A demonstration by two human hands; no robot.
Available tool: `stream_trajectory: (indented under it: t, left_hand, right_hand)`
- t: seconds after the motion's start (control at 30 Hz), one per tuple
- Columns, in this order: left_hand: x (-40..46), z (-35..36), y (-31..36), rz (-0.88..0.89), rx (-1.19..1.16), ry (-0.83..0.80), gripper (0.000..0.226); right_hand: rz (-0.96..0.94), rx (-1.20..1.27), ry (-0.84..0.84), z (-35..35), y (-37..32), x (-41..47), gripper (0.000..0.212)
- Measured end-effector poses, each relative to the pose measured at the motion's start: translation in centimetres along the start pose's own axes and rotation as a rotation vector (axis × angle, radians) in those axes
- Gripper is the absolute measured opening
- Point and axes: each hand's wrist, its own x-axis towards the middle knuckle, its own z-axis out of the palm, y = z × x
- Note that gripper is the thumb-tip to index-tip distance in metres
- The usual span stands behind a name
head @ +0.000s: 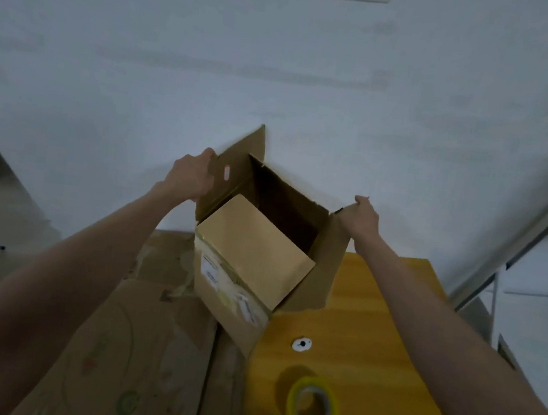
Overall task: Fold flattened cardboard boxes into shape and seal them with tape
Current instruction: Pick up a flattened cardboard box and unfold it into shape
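Note:
A brown cardboard box [245,286] stands opened up at the far edge of the yellow wooden table [387,342], its top open and dark inside. One near flap is folded inward over the opening. My left hand [192,176] grips the upright far-left flap. At the box's right corner, my right hand [364,218] pinches the right flap. A roll of clear yellowish tape [313,407] lies on the table in front of the box.
Flattened cardboard sheets [145,346] cover the table's left half, under the box's left side. A small white disc with a dark centre [301,344] sits on the table between box and tape. A pale wall is right behind the box; a metal shelf frame [535,256] stands at right.

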Motion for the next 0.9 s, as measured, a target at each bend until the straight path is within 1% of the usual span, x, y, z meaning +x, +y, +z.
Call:
stream_trajectory:
  t: [0.1, 0.17, 0.23, 0.3, 0.37, 0.5, 0.63, 0.73, 0.8, 0.9]
  left_hand:
    - [-0.6, 1.7, 0.3, -0.007, 0.011, -0.031, 0.037]
    - [-1.0, 2.7, 0.4, -0.020, 0.007, -0.051, 0.032]
    - [-1.3, 3.5, 0.4, -0.036, 0.009, -0.043, 0.032]
    - [-1.5, 3.9, 0.7, -0.040, 0.012, -0.032, 0.037]
    - [-1.7, 4.1, 1.4, -0.036, -0.014, -0.023, 0.038]
    - [-2.3, 4.4, 3.3, -0.042, -0.094, 0.008, 0.038]
    - [-3.0, 5.6, 5.8, -0.033, -0.145, 0.009, 0.038]
    - [-3.2, 6.9, 8.2, -0.012, -0.194, 0.009, 0.030]
    - [-3.2, 7.8, 9.8, 0.004, -0.229, 0.011, 0.024]
    - [-3.2, 9.3, 12.5, 0.040, -0.256, -0.009, 0.021]
  right_hand:
    - [-0.007, 0.024, -0.138, 0.7, 1.7, -0.9, 0.063]
    - [0.016, -0.014, -0.232, 1.7, 3.5, -1.9, 0.061]
    - [0.041, -0.064, -0.278, 2.8, 5.1, -3.2, 0.053]
    - [0.038, -0.102, -0.239, 3.2, 6.0, -3.7, 0.047]
    - [0.033, -0.097, -0.166, 2.4, 6.3, -3.6, 0.044]
    - [-0.002, -0.121, -0.060, -1.6, 6.1, -1.5, 0.045]
    - [-0.096, -0.191, 0.026, -5.9, 5.1, 0.7, 0.045]
    - [-0.131, -0.229, 0.076, -8.8, 4.9, 1.9, 0.046]
    - [-0.120, -0.255, 0.089, -10.6, 5.3, 2.4, 0.048]
    - [-0.096, -0.286, 0.125, -13.3, 6.3, 2.8, 0.050]
